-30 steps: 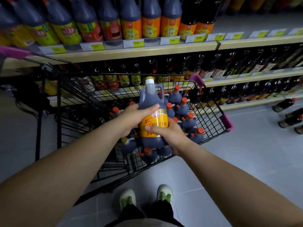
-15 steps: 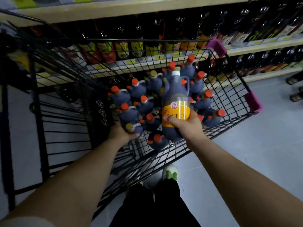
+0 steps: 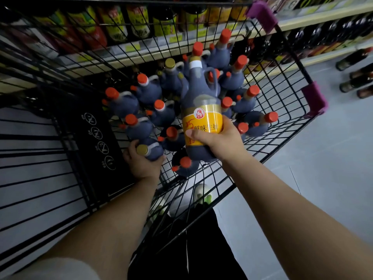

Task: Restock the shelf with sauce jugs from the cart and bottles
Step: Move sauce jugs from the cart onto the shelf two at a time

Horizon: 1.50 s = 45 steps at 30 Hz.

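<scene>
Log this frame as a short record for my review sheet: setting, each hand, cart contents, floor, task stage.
Setting: shop aisle, black wire cart beside a stocked shelf
Right hand: grips the yellow-label jug low on its body, upright above the cart load
Left hand: grips a gold-capped jug inside the cart, near side
Cart contents: many dark red-capped jugs, packed close
Floor: dark bottles at far right
Task stage: neither held jug is on the shelf yet
</scene>
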### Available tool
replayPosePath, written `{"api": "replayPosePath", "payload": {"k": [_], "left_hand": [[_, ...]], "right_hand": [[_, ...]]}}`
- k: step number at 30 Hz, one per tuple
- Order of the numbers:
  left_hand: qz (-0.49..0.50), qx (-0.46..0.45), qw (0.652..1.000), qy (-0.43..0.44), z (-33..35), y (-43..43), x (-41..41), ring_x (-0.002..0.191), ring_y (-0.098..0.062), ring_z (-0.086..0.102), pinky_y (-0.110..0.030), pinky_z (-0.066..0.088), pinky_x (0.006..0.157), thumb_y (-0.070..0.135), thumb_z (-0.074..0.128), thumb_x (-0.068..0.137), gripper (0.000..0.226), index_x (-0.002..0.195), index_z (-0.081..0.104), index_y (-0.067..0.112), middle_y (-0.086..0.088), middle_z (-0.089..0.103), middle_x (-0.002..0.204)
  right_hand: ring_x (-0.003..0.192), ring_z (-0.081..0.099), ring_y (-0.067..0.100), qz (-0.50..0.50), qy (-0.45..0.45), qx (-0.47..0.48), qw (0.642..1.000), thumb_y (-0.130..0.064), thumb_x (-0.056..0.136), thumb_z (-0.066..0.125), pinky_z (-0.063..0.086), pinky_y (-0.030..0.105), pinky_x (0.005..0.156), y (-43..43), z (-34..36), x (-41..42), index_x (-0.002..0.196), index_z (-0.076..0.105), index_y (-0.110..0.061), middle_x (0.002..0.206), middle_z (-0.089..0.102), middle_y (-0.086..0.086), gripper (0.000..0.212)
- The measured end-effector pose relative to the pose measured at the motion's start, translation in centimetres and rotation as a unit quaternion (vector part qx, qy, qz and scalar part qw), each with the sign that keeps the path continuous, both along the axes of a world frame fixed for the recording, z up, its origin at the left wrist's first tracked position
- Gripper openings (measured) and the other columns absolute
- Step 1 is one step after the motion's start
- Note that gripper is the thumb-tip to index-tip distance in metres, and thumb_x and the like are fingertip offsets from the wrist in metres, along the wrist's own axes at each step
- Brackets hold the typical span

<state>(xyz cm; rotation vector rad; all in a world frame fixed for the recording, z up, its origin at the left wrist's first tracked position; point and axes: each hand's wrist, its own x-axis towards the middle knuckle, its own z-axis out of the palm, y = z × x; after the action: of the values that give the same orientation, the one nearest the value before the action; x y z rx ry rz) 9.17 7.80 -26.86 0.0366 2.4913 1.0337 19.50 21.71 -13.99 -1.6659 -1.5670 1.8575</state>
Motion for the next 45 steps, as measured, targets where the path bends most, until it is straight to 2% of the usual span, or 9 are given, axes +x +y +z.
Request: {"api": "replayPosePath", "payload": {"k": [5,8,14,19,24,30,38,42,45], "left_hand": [[0.04,0.048,0.998,-0.017,-1.8,0.5,0.0,0.108,-0.028,0.058,-0.034,0.047,0.094,0.013,0.089,0.057,0.07,0.119,0.055,0.012,-0.011,0.06,0.121],[0.053,0.058,0.997,-0.022,-1.3,0.5,0.0,0.107,-0.027,0.06,-0.026,0.043,0.088,0.021,0.083,0.069,0.051,0.114,0.06,0.011,-0.01,0.064,0.117],[-0.011,0.025,0.999,-0.031,0.8,-0.1,-0.9,0.107,-0.033,0.06,-0.036,0.046,0.089,0.024,0.077,0.077,0.04,0.112,0.062,0.01,-0.014,0.066,0.115],[-0.09,0.01,0.996,-0.012,5.8,-0.7,-2.0,0.106,-0.035,0.059,-0.029,0.042,0.082,0.026,0.075,0.08,0.04,0.111,0.061,0.005,-0.018,0.066,0.112],[-0.167,0.0,0.986,0.021,12.7,-1.9,-3.6,0.109,-0.039,0.056,-0.037,0.046,0.085,0.039,0.069,0.083,0.053,0.125,0.048,0.014,-0.016,0.06,0.12],[-0.22,0.017,0.974,0.05,20.1,-1.7,-5.7,0.113,-0.039,0.053,-0.047,0.048,0.09,0.052,0.059,0.086,0.066,0.136,0.036,0.015,-0.015,0.053,0.129],[-0.307,0.105,0.945,0.047,25.3,4.4,-4.9,0.109,-0.029,0.057,-0.046,0.049,0.09,0.056,0.062,0.082,0.056,0.125,0.045,0.026,-0.004,0.06,0.121],[-0.331,0.117,0.933,0.073,27.4,7.8,-2.0,0.102,-0.026,0.06,-0.044,0.05,0.087,0.058,0.062,0.081,0.05,0.121,0.048,0.031,0.002,0.063,0.114],[-0.352,0.137,0.922,0.09,28.9,10.7,1.0,0.1,-0.025,0.061,-0.045,0.051,0.085,0.062,0.062,0.076,0.049,0.112,0.049,0.031,0.004,0.064,0.108]], "right_hand": [[0.09,0.071,0.021,0.004,0.003,0.003,1.0,-0.031,0.047,0.09,0.061,0.037,0.073,0.1,-0.1,-0.1,0.117,0.055,-0.015,0.103,0.071,0.005,0.079],[0.09,0.071,0.02,0.013,0.001,0.01,1.0,-0.03,0.05,0.091,0.061,0.038,0.075,0.1,0.0,0.0,0.118,0.054,-0.016,0.104,0.07,0.004,0.078],[0.091,0.067,0.015,0.041,-0.002,0.016,0.999,-0.022,0.061,0.09,0.059,0.029,0.074,-0.2,0.6,0.1,0.121,0.052,-0.014,0.105,0.068,0.001,0.072],[0.093,0.068,0.02,0.043,0.012,-0.01,0.999,-0.021,0.061,0.09,0.06,0.033,0.074,-0.6,1.5,0.1,0.122,0.052,-0.012,0.109,0.068,0.007,0.073],[0.083,0.067,0.015,0.047,0.026,-0.021,0.998,-0.022,0.063,0.089,0.055,0.022,0.055,-1.2,5.3,0.1,0.121,0.052,-0.012,0.105,0.067,0.006,0.069],[0.091,0.071,0.03,0.028,0.102,-0.033,0.994,-0.016,0.062,0.089,0.06,0.038,0.069,-1.5,10.1,0.6,0.122,0.053,-0.01,0.108,0.07,0.013,0.071],[0.102,0.068,0.037,-0.021,0.209,-0.066,0.975,-0.015,0.058,0.085,0.057,0.052,0.083,0.7,13.7,4.5,0.131,0.046,-0.017,0.117,0.067,0.017,0.083],[0.103,0.068,0.035,-0.029,0.221,-0.042,0.974,-0.016,0.059,0.085,0.055,0.053,0.089,2.5,14.9,8.1,0.13,0.049,-0.016,0.118,0.068,0.016,0.081],[0.101,0.069,0.034,-0.04,0.226,-0.027,0.973,-0.015,0.058,0.085,0.058,0.046,0.081,4.2,15.7,11.3,0.129,0.051,-0.012,0.115,0.069,0.015,0.078]]}}
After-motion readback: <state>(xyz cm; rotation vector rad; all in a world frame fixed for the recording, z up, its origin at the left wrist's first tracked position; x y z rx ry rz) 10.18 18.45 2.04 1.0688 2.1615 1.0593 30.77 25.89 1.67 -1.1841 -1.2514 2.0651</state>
